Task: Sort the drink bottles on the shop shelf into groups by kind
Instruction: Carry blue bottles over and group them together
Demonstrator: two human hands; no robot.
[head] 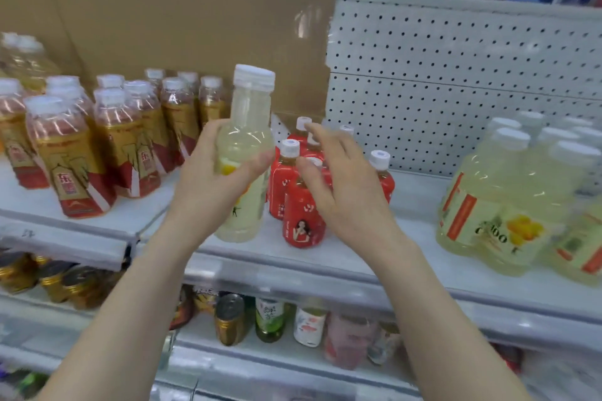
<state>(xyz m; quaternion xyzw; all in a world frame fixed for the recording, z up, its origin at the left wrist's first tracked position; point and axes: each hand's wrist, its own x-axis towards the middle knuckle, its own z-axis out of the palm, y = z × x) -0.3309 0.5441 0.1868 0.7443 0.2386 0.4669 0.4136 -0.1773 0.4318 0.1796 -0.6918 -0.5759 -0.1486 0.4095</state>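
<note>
My left hand (208, 179) grips a pale yellow lemon drink bottle (244, 146) with a white cap, held upright just above the white shelf (342, 257). To its right my right hand (338, 185) hovers with fingers apart over a cluster of small red-labelled bottles (303, 221), touching or nearly touching their caps. Several gold-and-red labelled bottles (75, 169) stand grouped at the left of the shelf. At the right end stands a group of pale yellow bottles (508, 205) of the same kind as the one I hold.
A brown cardboard sheet (182, 29) backs the left half of the shelf; a white pegboard (456, 85) backs the right half. The lower shelf holds gold cans (228, 319) and mixed bottles (309, 325). Bare shelf lies between the red bottles and the yellow group.
</note>
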